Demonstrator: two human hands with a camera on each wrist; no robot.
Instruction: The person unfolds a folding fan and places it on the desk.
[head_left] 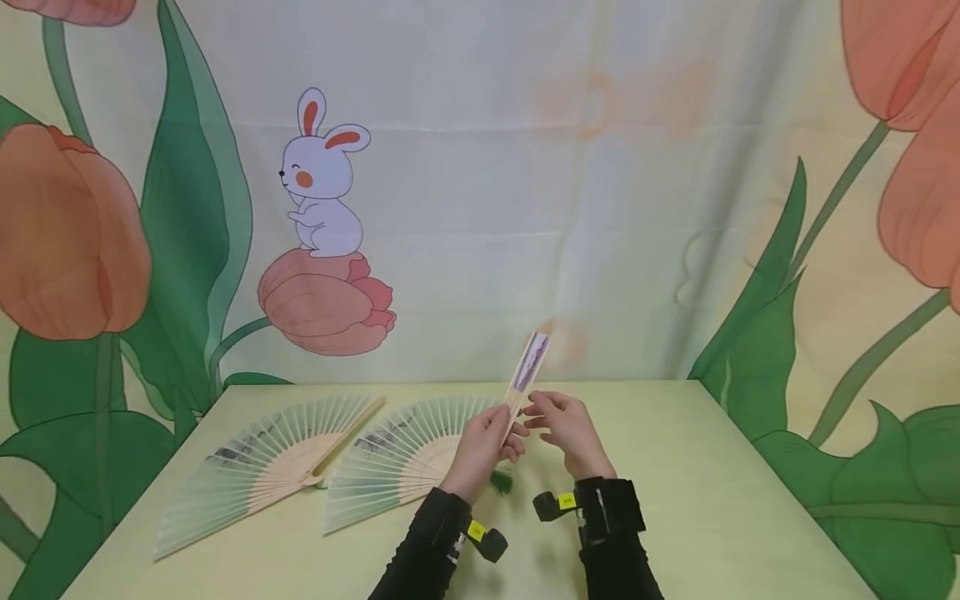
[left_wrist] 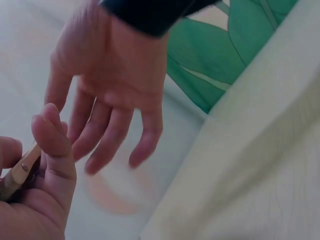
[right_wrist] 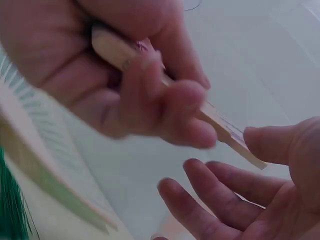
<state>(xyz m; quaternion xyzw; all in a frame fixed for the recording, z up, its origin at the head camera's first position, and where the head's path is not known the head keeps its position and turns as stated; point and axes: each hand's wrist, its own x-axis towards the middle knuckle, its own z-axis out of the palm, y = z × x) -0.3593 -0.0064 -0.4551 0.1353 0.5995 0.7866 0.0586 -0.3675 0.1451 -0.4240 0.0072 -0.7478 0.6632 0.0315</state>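
Left hand (head_left: 483, 446) wrapped around the lower end of a folded fan (head_left: 527, 375), fingers curled over its pale wooden ribs, holding it above the middle of the table (head_left: 712, 500) with the far end tilted up and slightly right. Seen close in the right wrist view as a thin wooden stick (right_wrist: 220, 127) running out from the gripping fingers (right_wrist: 170, 105). Right hand (head_left: 570, 429) just beside the fan on its right, fingers loose and spread, holding nothing; whether a fingertip touches the fan, impossible to tell. Same hand in the left wrist view (left_wrist: 112, 95) hanging palm-open, fingers relaxed. Green tassel (head_left: 501, 482) showing below the left hand. Two spread fans lying flat on the table to the left: the nearer open fan (head_left: 397, 458) partly under the left wrist, the farther-left open fan (head_left: 262, 462) just beside it. Dark sleeves and black wrist straps with yellow tags on both arms. Behind the table, a cloth backdrop (head_left: 480, 167) with tulips and a white rabbit (head_left: 321, 179).
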